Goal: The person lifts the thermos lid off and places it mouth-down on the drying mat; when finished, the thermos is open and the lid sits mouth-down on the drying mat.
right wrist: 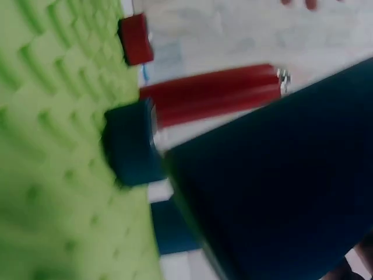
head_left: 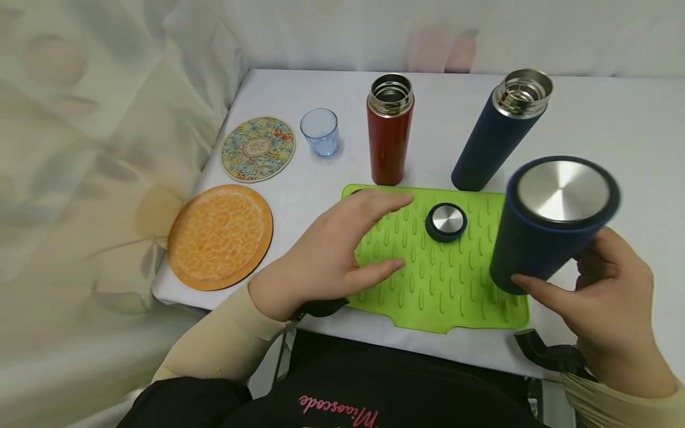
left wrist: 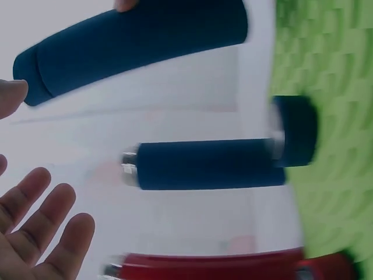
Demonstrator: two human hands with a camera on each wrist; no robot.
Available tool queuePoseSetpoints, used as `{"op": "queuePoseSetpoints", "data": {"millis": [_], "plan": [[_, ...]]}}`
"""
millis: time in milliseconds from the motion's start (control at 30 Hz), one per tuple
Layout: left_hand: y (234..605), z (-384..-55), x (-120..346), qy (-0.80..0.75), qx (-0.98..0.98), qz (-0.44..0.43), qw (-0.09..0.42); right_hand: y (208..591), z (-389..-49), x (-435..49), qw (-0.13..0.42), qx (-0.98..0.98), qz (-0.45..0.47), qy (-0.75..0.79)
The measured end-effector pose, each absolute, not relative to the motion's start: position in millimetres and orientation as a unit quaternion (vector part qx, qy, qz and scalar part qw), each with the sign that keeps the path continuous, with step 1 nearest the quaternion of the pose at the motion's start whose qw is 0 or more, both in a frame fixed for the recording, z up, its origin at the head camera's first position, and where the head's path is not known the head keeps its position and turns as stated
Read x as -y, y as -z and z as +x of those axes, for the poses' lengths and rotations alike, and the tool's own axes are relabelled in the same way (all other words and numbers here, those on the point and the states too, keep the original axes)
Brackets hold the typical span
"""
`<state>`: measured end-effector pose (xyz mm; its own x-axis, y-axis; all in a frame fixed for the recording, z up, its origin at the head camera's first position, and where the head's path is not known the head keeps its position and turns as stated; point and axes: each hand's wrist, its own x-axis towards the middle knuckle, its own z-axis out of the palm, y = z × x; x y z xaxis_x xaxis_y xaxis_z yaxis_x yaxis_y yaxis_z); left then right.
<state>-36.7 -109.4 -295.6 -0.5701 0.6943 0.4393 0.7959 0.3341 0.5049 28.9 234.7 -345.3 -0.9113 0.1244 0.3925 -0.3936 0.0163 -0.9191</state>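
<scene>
My right hand point(head_left: 615, 291) grips a dark blue thermos bottle point(head_left: 535, 252) with a steel-topped lid point(head_left: 564, 190) on it. The bottle is held up over the right end of the green drying mat point(head_left: 423, 315). My left hand point(head_left: 332, 249) is over the mat's left side, thumb and fingers spread, holding nothing. On the mat sits a loose blue lid point(head_left: 446, 221). A red lid point(right wrist: 136, 39) shows in the right wrist view; in the head view the left hand mostly hides it. Behind the mat stand an uncapped red bottle point(head_left: 389, 142) and an uncapped blue bottle point(head_left: 495, 139).
A clear bluish glass point(head_left: 321, 134) stands left of the red bottle. Farther left lie a round patterned mat point(head_left: 258, 148) and a round orange mat point(head_left: 220, 238). The white table point(head_left: 299, 202) has its front edge close to the person's body, and a curtain point(head_left: 107, 178) hangs on the left.
</scene>
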Motion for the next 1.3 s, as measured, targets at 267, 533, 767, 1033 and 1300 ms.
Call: {"op": "queuePoseSetpoints", "data": {"millis": [267, 533, 767, 1033, 1300], "plan": [[266.2, -37.6, 107.5, 0.406, 0.76, -0.504, 0.054, 334.0, 10.2, -217.1, 0.087, 0.827, 0.206, -0.515], [256.8, -36.6, 110.7, 0.408, 0.754, -0.513, 0.036, 338.0, 4.0, -206.1, 0.044, 0.859, 0.221, -0.459], [254.5, -35.0, 116.3, 0.384, 0.761, -0.522, 0.022, 336.6, 6.5, -199.7, 0.045, 0.874, 0.248, -0.416], [251.9, -34.2, 122.7, 0.361, 0.787, -0.501, 0.007, 334.5, 9.5, -195.9, 0.041, 0.888, 0.255, -0.381], [255.8, -31.1, 120.2, 0.278, 0.871, -0.403, 0.038, 334.4, 13.5, -192.1, 0.045, 0.898, 0.258, -0.353]]}}
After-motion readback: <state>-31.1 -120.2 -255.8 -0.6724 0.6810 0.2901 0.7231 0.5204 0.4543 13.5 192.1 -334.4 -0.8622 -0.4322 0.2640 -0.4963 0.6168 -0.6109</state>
